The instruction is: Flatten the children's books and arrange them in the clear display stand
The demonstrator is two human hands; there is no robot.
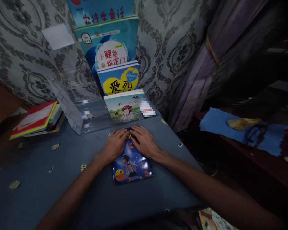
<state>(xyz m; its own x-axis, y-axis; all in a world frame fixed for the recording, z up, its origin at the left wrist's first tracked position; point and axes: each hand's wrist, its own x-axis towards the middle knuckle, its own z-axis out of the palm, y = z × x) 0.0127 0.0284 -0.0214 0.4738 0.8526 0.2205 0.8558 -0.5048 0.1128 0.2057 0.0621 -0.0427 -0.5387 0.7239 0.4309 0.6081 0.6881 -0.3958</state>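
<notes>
A dark blue book (132,163) with a cartoon figure on its cover lies flat on the cloth-covered table. Both hands rest on its upper part, hiding much of the title. My left hand (116,143) lies over the top left of the cover with its fingers stretched forward. On the top right lies my right hand (144,140), fingers also extended and flat. Just beyond the fingertips, a green-and-white picture book (124,110) leans in a clear tiered stand (69,108).
Behind it the stand bears a yellow-and-blue book (120,78) and taller blue books (110,41). A pile of folders and books (36,119) lies at the left. At the right, a blue cloth (213,121) covers part of a dark red surface beside a curtain (194,83).
</notes>
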